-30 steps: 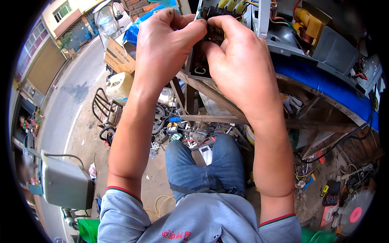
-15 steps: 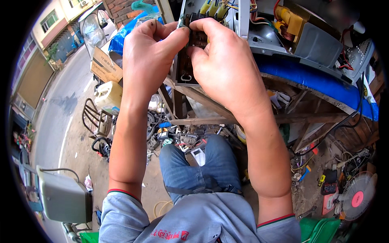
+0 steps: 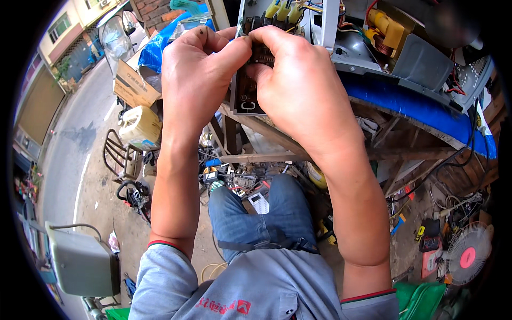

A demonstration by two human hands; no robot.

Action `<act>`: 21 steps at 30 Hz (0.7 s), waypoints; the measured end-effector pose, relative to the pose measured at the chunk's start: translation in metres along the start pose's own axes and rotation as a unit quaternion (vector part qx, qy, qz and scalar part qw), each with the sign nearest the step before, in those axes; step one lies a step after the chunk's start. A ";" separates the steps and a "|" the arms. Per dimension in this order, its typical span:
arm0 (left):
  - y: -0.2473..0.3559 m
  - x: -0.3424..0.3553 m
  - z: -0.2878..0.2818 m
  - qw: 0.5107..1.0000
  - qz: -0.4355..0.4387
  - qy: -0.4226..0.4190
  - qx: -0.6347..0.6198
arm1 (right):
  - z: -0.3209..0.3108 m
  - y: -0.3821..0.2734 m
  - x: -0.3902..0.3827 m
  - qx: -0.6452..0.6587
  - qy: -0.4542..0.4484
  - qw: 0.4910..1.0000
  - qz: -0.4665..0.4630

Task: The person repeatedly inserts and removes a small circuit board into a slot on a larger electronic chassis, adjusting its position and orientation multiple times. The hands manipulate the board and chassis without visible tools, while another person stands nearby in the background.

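Both my hands meet over a brown circuit board in a dark shallow tray at the top middle. My left hand is closed, thumb and bent forefinger pinched together at the board's upper left edge. What lies in that pinch is too small to name. Facing it, my right hand curls its forefinger and thumb over the board, the fingertips almost touching the left thumb. Whatever it grips is hidden. Yellow-sleeved wire connectors stand just beyond the fingers.
An opened grey metal appliance housing with a yellow-wrapped coil sits right, on a blue-covered wooden bench. A yellowish jug, a cardboard box and a chair are left. Loose parts litter the floor; a fan is lower right.
The whole view has shifted slightly. My hands stay at the same spot on the board, with the left thumb and right forefinger now closer together.
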State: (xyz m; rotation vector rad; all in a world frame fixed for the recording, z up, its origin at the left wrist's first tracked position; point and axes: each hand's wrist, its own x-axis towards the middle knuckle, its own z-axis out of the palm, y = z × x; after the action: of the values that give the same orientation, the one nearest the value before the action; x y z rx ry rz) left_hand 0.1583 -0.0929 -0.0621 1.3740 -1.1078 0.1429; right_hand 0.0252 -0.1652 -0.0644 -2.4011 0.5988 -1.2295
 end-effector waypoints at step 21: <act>0.018 -0.006 0.003 0.996 -0.088 0.005 -0.030 | 0.008 0.051 -0.066 0.275 0.149 0.950 -0.021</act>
State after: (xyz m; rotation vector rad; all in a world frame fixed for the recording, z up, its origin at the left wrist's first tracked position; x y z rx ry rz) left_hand 0.1418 -0.0879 -0.0541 1.4084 -0.9693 -0.0121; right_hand -0.0131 -0.1715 -0.1386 -1.7901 0.2353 -1.5499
